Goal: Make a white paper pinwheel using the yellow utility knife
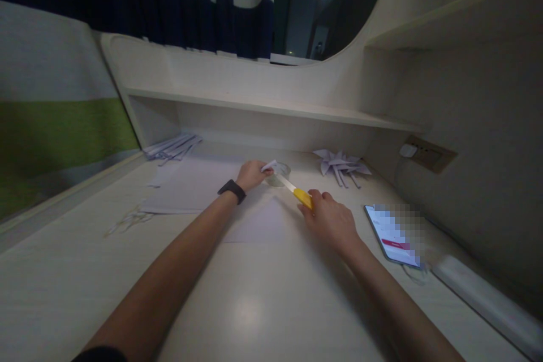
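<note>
A small folded piece of white paper (pixel 268 167) is pinched between the fingertips of the left hand (pixel 251 174), which is closed around it above the far part of the pale desk (pixel 254 305). A black band (pixel 232 190) is worn on the left wrist. Just behind the paper, a roll of clear tape (pixel 280 174) is seen on the desk, touching or almost touching it; which one cannot be told. A utility knife with a yellow handle (pixel 302 196) is held in the right hand (pixel 331 220), whose fingers are curled around the handle, and its pale blade is pointed toward the paper and the tape roll. The tip seems to reach the paper, but the contact is too small to be sure. A flat sheet of paper (pixel 254 226) is laid on the desk under both hands. Folded paper pinwheels (pixel 340 163) are placed at the back right, and a phone (pixel 392 235) with a lit screen is lying near the right forearm. A bundle of paper strips (pixel 172 147) is kept at the back left.
</note>
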Demonstrator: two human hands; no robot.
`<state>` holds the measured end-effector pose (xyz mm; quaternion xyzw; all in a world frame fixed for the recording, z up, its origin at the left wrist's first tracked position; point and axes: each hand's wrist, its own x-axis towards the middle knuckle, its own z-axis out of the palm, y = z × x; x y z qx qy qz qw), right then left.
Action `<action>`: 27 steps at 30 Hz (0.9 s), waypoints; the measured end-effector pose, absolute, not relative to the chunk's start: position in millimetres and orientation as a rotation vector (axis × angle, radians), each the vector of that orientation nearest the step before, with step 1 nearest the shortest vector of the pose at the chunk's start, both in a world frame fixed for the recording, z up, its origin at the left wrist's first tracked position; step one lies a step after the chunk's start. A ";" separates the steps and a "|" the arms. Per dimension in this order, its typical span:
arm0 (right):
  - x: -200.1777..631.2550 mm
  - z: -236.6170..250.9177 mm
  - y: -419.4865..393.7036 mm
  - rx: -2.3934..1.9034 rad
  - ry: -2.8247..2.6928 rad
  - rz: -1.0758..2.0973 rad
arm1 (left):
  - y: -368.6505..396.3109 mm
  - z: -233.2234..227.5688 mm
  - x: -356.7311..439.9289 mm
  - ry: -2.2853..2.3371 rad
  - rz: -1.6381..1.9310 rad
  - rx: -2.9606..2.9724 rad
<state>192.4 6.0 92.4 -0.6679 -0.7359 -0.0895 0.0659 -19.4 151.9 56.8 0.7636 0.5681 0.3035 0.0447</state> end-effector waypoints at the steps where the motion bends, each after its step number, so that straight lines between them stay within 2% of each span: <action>1: 192.6 92.7 5.8 -2.020 -2.232 -0.266 | 151.7 57.2 -19.2 1.738 0.920 2.342; 8: 179.7 87.8 9.1 -2.040 -2.303 -0.338 | 146.8 62.4 -16.9 1.870 0.874 2.371; 27: 153.4 96.7 27.6 -1.952 -2.339 -0.501 | 143.8 65.2 -16.3 1.879 0.815 2.410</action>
